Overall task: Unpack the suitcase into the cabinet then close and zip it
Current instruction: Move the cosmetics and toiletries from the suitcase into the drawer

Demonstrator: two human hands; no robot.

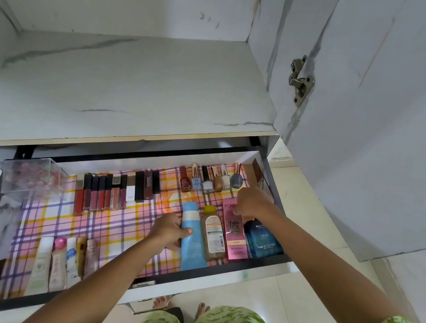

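The cabinet drawer is pulled out, lined with plaid paper. My left hand grips the left side of a blue tube lying in the drawer's right half. My right hand rests with curled fingers on the top end of a pink BB cream box. Between tube and box lies an amber bottle. A blue box lies to the right of the pink one. The suitcase is out of view.
Nail polish bottles line the drawer's back right, lip glosses and lipsticks its middle, a clear plastic box its back left, several tubes its front left. The shelf above is bare. The cabinet door hangs open at right.
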